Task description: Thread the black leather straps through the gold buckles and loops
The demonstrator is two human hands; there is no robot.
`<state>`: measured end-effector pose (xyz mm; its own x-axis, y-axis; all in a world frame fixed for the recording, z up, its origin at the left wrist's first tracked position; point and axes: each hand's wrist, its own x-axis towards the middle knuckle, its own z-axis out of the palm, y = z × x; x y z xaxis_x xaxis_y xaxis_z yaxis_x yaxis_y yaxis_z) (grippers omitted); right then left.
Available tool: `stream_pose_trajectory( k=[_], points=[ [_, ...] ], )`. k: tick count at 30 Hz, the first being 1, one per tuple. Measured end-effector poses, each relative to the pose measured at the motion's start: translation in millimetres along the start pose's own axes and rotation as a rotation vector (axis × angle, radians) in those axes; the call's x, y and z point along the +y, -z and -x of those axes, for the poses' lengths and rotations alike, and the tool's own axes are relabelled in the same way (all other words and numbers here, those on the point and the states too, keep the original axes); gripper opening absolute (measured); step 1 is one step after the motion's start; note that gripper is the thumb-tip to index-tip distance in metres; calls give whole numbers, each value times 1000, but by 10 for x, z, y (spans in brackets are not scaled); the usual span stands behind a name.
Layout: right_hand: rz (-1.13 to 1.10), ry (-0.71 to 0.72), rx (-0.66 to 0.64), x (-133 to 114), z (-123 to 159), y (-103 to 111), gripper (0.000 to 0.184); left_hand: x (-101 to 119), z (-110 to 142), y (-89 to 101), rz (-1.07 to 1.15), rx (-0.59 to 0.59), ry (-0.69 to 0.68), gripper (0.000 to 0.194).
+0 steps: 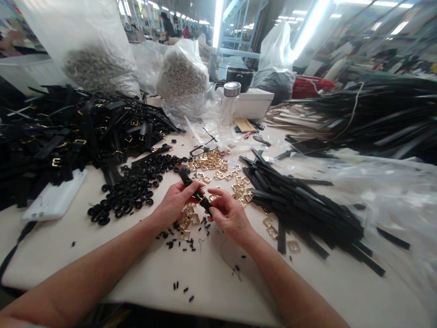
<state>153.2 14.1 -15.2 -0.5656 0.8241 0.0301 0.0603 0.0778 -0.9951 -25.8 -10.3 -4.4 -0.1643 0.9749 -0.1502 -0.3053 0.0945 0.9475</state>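
Between both hands, over the middle of the table, is a black strap [186, 178] with a gold buckle on it. My left hand [178, 197] is closed round its upper part, thumb on top. The fingers of my right hand [229, 213] pinch the strap's lower end, just below the buckle. Loose gold buckles [209, 160] lie behind and beneath the hands. Small black bits [186, 243] are scattered on the table under them. Left of my left hand is a heap of black strap loops [136, 182].
Finished-looking buckled straps [102, 123] pile up at the left, near a white power bank [56, 196]. Plain black strips [300, 214] lie at the right beside clear plastic sheeting [385, 196]. A glass bottle [230, 105], glasses [204, 148] and filled bags [182, 68] stand or lie behind.
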Motion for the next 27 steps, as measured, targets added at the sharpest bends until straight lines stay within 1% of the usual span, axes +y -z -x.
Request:
stream_pose_trajectory(
  k=[4,6,12,16,22,25,27],
  points=[
    [-83,-10,45,-52,-17,41,41,-9,17,34,-72,-34,-55,43],
    [-97,-2,55,-62,-25,61,39,-12,15,59,-68,-34,-89,45],
    [-96,-7,57,-63,-33,81,40,24,-26,80,-13,59,-107,33],
    [-116,-10,34,-83,-34,80,40,20,-44,82,59,80,-115,33],
    [-130,-33,40,-85,-37,78,40,31,-41,72,74,38,-59,33],
    [-196,-49,46,-92,-42,82,38,60,-40,57,133,31,-21,32],
    [-262,-67,36,-99,-47,89,34,72,-43,56,174,32,6,33]
  ],
)
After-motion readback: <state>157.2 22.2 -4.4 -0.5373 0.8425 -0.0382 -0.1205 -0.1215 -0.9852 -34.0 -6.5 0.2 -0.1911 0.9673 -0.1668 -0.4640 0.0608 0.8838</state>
